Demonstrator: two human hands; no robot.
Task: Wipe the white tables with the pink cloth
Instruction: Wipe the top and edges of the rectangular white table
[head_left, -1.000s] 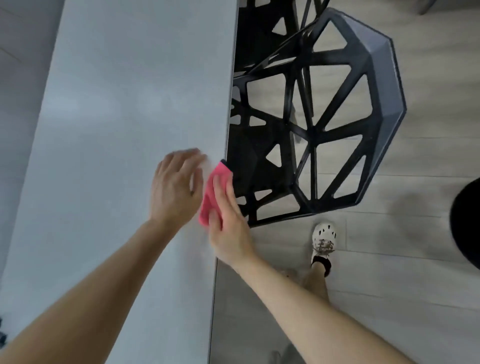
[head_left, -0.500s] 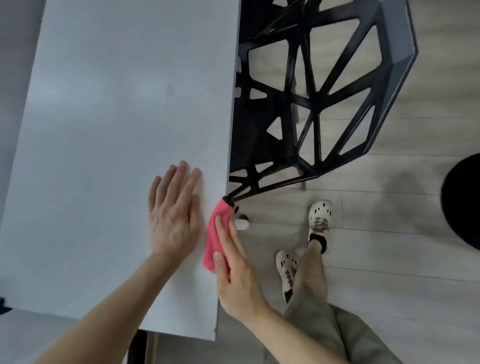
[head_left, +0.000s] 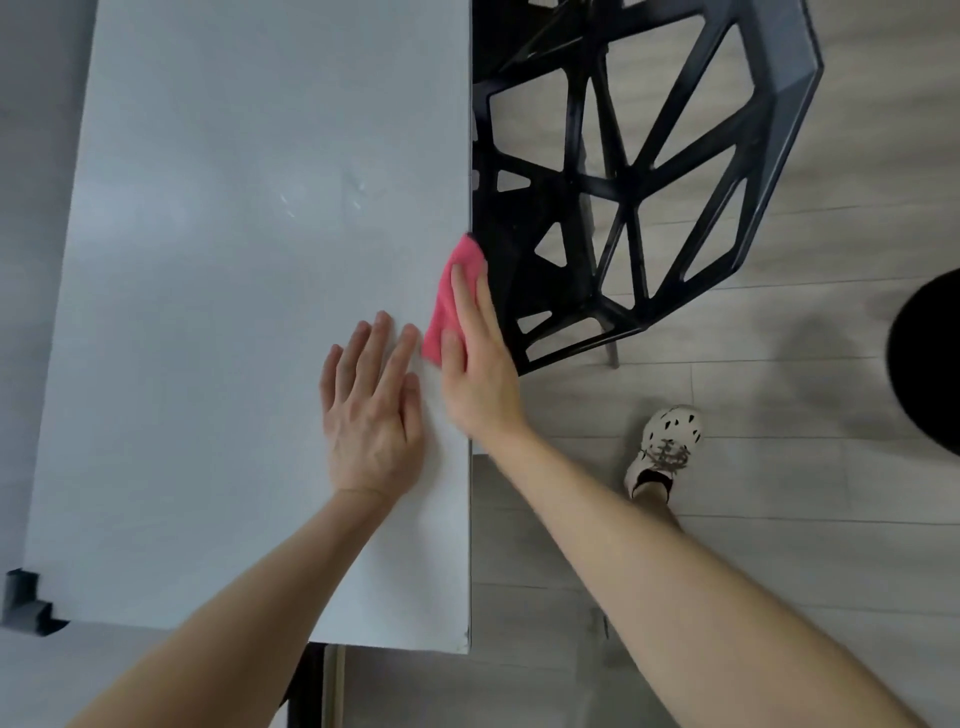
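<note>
Half-done perhaps, wiping the right edge of the white table (head_left: 234, 260), pressing the pink cloth (head_left: 445, 306) there under the straight-fingered right hand (head_left: 478, 374), bracing with the flat left hand (head_left: 371, 415), next probably needing a stroke farther along.

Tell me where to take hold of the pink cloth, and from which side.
Pinch the far corner of the pink cloth, bare ahead of the right hand pressing it flat. Come from the right edge of the white table, where that corner seems to overhang, leaving room beneath.
</note>
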